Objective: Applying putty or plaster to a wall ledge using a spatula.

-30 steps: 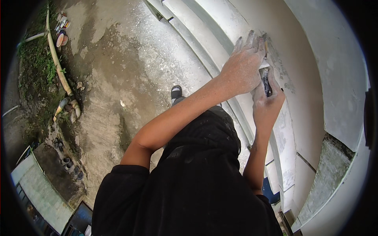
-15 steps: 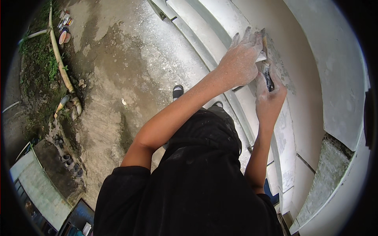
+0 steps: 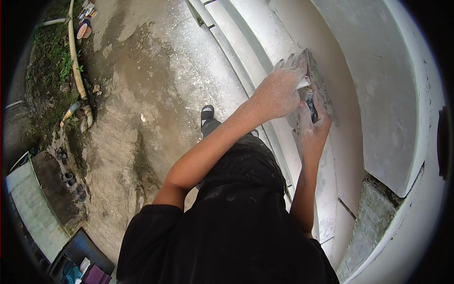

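Against the pale wall surface (image 3: 338, 156), both of my hands meet at one hand tool. My right hand (image 3: 316, 130) is wrapped round the dark handle of what looks like a putty knife (image 3: 310, 105). My left hand (image 3: 279, 90), dusted white, lies over the blade end, its fingers stretched along it and pressed close. The narrow dark edge of the blade reaches just past those fingertips. A small white corner shows under the left palm; whether it is part of the blade I cannot tell. The left thumb is hidden.
Pale stepped ledges (image 3: 236, 61) run along the wall's foot. A raised grey panel (image 3: 378, 94) stands out at the right. My feet are on stained concrete ground (image 3: 156, 94). A pipe (image 3: 75, 61), footwear (image 3: 73, 184) and an orange-pink container (image 3: 84, 31) lie at the left.
Both hands and the tool appear a little lower and further left in the picture, as the whole view has shifted. The grip looks the same.
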The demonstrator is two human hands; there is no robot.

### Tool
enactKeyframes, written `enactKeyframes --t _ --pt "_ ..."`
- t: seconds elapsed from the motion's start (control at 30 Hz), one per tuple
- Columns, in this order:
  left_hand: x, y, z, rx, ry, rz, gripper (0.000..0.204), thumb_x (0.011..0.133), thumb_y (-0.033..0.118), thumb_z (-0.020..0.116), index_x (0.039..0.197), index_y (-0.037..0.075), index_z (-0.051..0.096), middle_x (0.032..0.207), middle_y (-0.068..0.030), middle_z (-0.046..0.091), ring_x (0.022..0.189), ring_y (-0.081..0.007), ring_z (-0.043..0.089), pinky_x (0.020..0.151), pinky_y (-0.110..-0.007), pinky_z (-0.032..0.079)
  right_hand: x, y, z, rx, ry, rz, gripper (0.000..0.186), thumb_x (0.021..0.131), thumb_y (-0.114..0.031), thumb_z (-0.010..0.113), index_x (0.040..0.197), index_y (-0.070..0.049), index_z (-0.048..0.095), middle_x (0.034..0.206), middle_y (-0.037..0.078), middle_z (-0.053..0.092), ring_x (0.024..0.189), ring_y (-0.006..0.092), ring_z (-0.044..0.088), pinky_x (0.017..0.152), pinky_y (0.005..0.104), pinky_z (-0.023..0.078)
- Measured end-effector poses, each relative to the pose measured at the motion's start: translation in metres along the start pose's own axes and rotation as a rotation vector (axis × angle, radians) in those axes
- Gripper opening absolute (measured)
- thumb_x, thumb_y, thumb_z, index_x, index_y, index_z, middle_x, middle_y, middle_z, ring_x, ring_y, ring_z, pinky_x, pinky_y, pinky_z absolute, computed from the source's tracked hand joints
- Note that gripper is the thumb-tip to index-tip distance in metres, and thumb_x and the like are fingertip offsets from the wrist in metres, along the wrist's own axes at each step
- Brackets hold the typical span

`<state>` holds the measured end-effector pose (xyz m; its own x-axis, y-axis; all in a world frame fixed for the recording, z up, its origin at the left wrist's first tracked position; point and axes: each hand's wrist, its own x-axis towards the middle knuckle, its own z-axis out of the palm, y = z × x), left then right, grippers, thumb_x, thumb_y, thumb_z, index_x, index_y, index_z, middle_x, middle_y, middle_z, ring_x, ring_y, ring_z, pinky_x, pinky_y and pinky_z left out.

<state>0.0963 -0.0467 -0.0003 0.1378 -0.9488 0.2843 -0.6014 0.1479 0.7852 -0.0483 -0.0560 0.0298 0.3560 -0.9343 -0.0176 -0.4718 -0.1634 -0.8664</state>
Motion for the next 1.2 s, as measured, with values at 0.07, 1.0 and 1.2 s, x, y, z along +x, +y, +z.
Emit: enactKeyframes --t 0.07,1.0,1.2 --pt "0.008 0.004 0.0 -0.135 -0.008 -0.038 0.074 0.075 0.003 0.061 0.141 -0.015 0.033 0.138 -0.0376 0.044 0.132 -0.0513 0.039 0.112 -0.051 0.035 0.01 0.001 -0.001 0.027 -0.006 -0.034 0.048 0.092 -0.009 0.059 0.136 0.008 0.052 0.132 0.023 0.061 0.125 0.0251 0.056 0.109 0.0347 0.036" --pt "0.003 -0.003 0.031 -0.289 0.065 -0.032 0.042 0.072 -0.001 0.054 0.112 -0.011 0.054 0.106 -0.0351 0.059 0.112 -0.0523 0.051 0.109 -0.054 0.032 -0.006 -0.007 0.016 -0.204 0.128 -0.05 0.046 0.09 0.005 0.052 0.135 0.013 0.05 0.124 0.028 0.064 0.114 0.0225 0.062 0.102 0.0331 0.043" --pt "0.0 -0.005 0.03 -0.359 0.052 -0.059 0.03 0.069 0.001 0.058 0.097 -0.009 0.059 0.088 -0.0311 0.061 0.097 -0.0503 0.057 0.101 -0.053 0.037 -0.009 -0.002 0.016 -0.232 0.151 -0.04 0.045 0.091 0.003 0.052 0.134 0.014 0.05 0.122 0.028 0.065 0.11 0.0216 0.063 0.1 0.0332 0.044"
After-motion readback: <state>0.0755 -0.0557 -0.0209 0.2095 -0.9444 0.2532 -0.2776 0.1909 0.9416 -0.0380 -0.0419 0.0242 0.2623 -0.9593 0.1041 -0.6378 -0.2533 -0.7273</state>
